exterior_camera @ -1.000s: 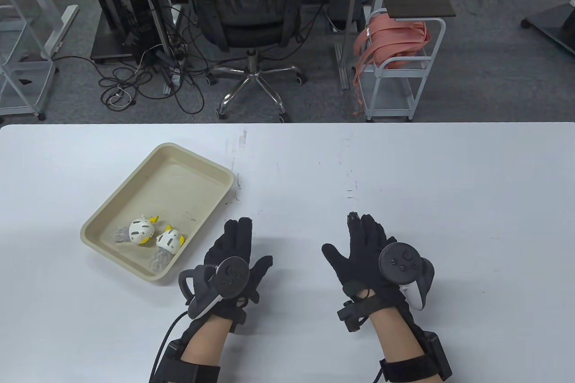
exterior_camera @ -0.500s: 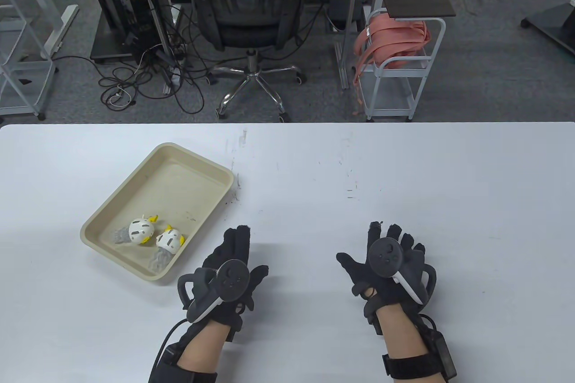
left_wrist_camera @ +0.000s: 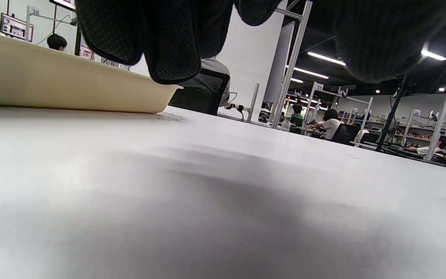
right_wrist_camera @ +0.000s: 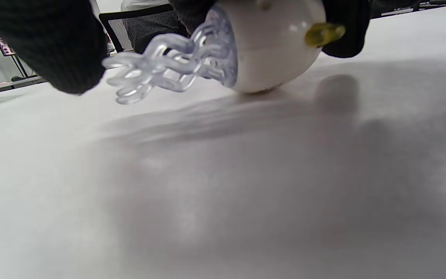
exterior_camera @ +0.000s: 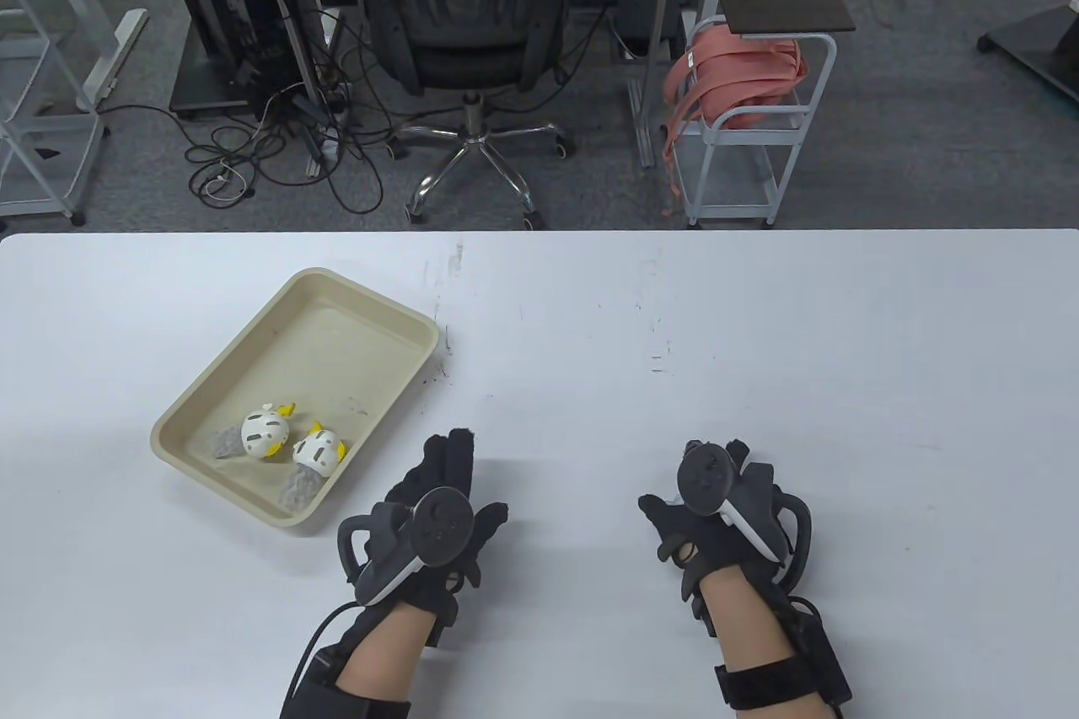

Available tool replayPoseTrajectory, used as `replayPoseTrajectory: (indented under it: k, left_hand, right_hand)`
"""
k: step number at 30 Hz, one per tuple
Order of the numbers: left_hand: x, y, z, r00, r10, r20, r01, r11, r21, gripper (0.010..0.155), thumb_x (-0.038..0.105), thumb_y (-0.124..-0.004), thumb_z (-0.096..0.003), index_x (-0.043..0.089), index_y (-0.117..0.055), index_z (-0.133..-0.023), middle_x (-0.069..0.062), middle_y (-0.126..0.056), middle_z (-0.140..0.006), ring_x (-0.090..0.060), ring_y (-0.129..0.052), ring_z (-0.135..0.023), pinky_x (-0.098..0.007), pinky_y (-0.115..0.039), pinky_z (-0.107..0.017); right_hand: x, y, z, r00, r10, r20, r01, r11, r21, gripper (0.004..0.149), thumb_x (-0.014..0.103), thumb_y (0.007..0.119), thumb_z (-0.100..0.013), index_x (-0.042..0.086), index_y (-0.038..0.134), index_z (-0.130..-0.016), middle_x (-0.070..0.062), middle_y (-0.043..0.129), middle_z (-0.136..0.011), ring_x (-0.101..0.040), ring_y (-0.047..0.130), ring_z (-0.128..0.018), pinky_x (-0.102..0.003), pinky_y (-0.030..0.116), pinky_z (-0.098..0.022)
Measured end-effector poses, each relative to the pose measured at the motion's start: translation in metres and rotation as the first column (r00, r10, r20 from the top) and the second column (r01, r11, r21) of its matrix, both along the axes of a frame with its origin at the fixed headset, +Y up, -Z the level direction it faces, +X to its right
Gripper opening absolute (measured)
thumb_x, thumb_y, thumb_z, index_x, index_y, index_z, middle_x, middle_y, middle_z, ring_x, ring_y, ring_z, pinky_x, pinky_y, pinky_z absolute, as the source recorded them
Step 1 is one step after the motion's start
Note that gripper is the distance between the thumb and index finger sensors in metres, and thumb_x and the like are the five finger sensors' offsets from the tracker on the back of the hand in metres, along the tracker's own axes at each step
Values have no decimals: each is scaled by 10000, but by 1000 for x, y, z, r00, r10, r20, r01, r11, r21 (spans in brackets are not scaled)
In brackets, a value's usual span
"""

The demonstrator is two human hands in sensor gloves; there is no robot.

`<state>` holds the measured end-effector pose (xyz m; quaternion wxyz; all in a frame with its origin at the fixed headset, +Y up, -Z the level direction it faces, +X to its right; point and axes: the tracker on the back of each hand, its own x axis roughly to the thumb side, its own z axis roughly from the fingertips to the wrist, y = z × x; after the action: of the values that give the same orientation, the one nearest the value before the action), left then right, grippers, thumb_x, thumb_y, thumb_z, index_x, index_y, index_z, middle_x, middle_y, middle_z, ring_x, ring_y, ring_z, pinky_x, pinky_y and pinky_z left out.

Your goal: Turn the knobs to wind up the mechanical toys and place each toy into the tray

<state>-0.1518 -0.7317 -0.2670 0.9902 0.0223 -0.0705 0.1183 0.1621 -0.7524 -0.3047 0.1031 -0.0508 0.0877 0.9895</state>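
Note:
A white ball-shaped wind-up toy (right_wrist_camera: 273, 46) with clear tentacles and a yellow knob (right_wrist_camera: 323, 34) lies on the white table under my right hand (exterior_camera: 674, 521). That hand curls over the toy, with a finger behind it and the thumb (right_wrist_camera: 52, 42) beside the tentacles. The hand hides the toy in the table view. My left hand (exterior_camera: 451, 466) lies flat on the table with straight fingers (left_wrist_camera: 168, 38) and holds nothing. It is just right of the beige tray (exterior_camera: 337, 348), whose near end holds two more white and yellow toys (exterior_camera: 261, 432) (exterior_camera: 319, 451).
The tray's side wall (left_wrist_camera: 52, 85) stands close on the left of my left hand. Beyond the table's far edge are an office chair (exterior_camera: 468, 2) and a white cart with pink straps (exterior_camera: 742, 78).
My right hand has drawn back toward me and its fingers have curled down from outstretched. My left hand has barely moved.

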Motion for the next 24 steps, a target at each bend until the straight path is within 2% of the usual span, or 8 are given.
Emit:
replayPoseTrajectory:
  k: [3,6,12,17,24]
  left_hand:
    - [0,-1,0,1000,-8,-2,7,1000,-8,893,610,-801,-453,217,-386,-1139,-186,-562,-1149,-380,-855,-933,-551,-711,-674]
    - [0,0,0,1000,-5,-2,5,1000,-7,891,612,-798,-455,218,-386,-1139,-185,-564,-1149,-379,-856,-933,-552,-708,-675]
    - [2,-4,-1,1000,22,10,-22,999,-36,893,617,-799,-454,220,-386,-1139,-184,-568,-1148,-375,-858,-933,-550,-711,-674]
    - [1,-5,-1,998,61,21,-60,997,-40,888,622,-796,-454,223,-394,-1138,-176,-581,-1144,-367,-865,-930,-544,-712,-678]
    - [-2,-7,-3,981,190,23,-189,980,-55,834,643,-759,-467,225,-474,-1129,-161,-671,-1111,-338,-909,-902,-522,-736,-669]
  right_hand:
    - [-3,-2,-1,999,34,-7,-35,999,-40,918,640,821,-465,91,524,-1139,-385,296,-1142,-691,559,-865,-776,403,-615]
    - [-4,-2,0,998,58,-6,-58,998,-29,875,626,834,-460,102,600,-1120,-414,317,-1119,-731,597,-830,-794,448,-591]
    - [-4,-4,0,999,54,0,-54,998,-24,863,606,841,-477,85,575,-1111,-409,276,-1120,-686,598,-829,-763,484,-576]
    - [-2,0,1,1000,-11,8,11,1000,29,873,601,844,-478,68,557,-1107,-409,281,-1117,-684,597,-823,-754,496,-565]
    - [-22,14,9,990,-79,-121,100,979,179,962,609,855,-463,43,441,-1121,-406,298,-1119,-667,601,-841,-746,500,-578]
